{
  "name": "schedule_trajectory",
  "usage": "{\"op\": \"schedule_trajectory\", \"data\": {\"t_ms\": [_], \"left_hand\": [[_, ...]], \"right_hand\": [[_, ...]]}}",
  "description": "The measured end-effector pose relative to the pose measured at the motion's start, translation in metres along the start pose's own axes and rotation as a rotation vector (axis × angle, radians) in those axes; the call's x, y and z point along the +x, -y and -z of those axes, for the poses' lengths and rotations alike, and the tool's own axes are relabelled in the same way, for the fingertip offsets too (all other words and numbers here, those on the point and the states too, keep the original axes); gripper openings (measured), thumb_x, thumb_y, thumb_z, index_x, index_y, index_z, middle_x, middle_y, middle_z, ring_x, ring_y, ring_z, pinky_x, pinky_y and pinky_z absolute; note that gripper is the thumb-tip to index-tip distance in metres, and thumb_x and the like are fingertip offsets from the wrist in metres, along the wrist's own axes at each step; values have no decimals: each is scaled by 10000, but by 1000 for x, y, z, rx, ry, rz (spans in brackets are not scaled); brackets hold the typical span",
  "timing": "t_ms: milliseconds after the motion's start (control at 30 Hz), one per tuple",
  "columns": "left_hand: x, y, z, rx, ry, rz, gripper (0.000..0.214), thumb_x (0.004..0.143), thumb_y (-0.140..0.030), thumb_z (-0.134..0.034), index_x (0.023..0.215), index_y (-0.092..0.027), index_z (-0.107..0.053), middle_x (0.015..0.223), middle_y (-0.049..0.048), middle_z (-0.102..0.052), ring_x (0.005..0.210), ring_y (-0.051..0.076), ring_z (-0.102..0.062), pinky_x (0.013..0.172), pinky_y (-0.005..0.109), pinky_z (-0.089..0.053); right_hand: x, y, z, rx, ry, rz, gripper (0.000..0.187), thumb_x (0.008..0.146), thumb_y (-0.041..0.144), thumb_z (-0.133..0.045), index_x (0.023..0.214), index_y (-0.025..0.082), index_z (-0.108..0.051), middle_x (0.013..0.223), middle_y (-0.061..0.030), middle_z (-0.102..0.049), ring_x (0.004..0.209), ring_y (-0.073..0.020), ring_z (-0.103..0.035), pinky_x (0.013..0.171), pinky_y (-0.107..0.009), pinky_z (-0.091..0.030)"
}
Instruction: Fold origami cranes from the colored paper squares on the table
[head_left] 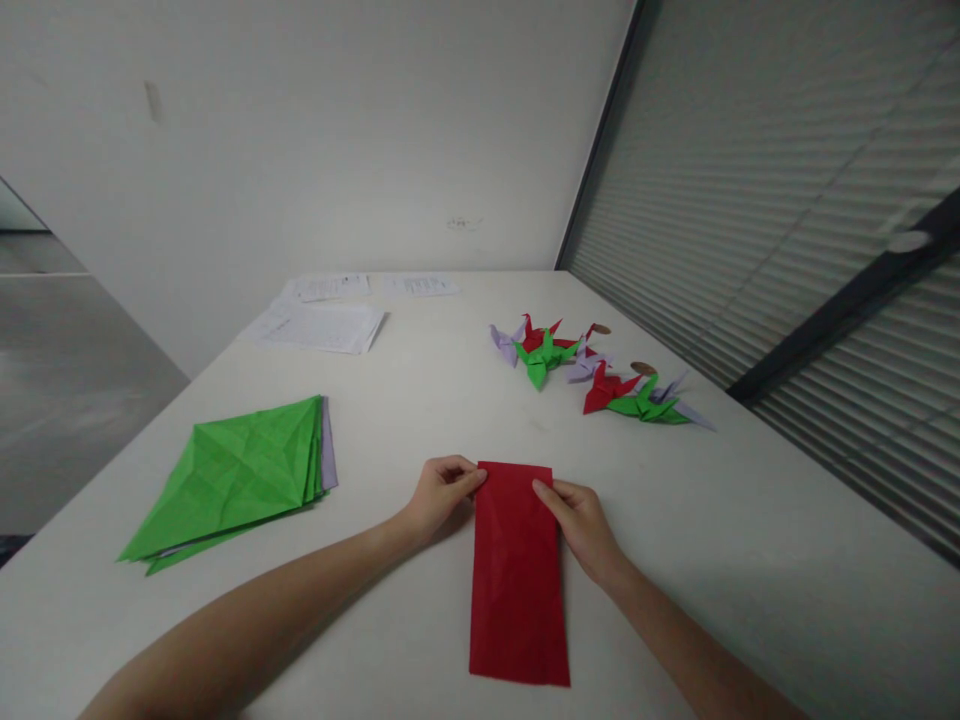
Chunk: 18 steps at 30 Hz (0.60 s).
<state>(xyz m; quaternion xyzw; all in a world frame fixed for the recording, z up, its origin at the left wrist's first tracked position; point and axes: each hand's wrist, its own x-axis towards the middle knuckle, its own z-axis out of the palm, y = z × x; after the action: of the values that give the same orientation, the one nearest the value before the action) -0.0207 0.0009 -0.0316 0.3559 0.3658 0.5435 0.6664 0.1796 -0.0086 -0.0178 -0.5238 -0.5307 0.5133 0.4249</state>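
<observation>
A red sheet of paper (517, 580), folded into a long rectangle, lies on the white table (750, 540) in front of me. My left hand (439, 495) pinches its far left corner, fingers curled. My right hand (581, 525) pinches the far right corner the same way. Both hands sit at the sheet's far end.
A stack of creased green and lilac sheets (240, 480) lies to the left. Several folded paper cranes in red, green and lilac (592, 370) sit at the right, near the window blinds (787, 230). Printed white papers (322, 320) lie at the table's far side.
</observation>
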Motion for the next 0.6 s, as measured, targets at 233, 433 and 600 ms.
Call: {"op": "schedule_trajectory", "data": {"t_ms": [233, 433, 600], "left_hand": [[2, 5, 6, 32, -4, -17, 315, 634, -395, -856, 647, -133, -682, 585, 22, -631, 559, 117, -554, 587, 271, -426], [2, -2, 8, 110, -26, -61, 313, 646, -398, -849, 636, -126, -695, 569, 26, -632, 544, 104, -533, 561, 244, -394], [2, -10, 6, 147, -41, -91, 341, 619, -428, -856, 626, -127, -696, 578, 32, -639, 547, 111, -531, 560, 252, -403]], "right_hand": [[6, -1, 5, -13, 0, 52, 439, 726, 585, -684, 600, 167, -639, 594, -9, -587, 588, -158, -508, 578, -280, -411], [17, 17, 7, 0, 10, 54, 430, 692, 587, -708, 693, 157, -695, 638, -26, -638, 633, -175, -560, 608, -290, -446], [26, 26, 2, -116, 69, 56, 443, 640, 578, -748, 562, 162, -617, 517, 17, -550, 525, -133, -486, 513, -262, -379]]}}
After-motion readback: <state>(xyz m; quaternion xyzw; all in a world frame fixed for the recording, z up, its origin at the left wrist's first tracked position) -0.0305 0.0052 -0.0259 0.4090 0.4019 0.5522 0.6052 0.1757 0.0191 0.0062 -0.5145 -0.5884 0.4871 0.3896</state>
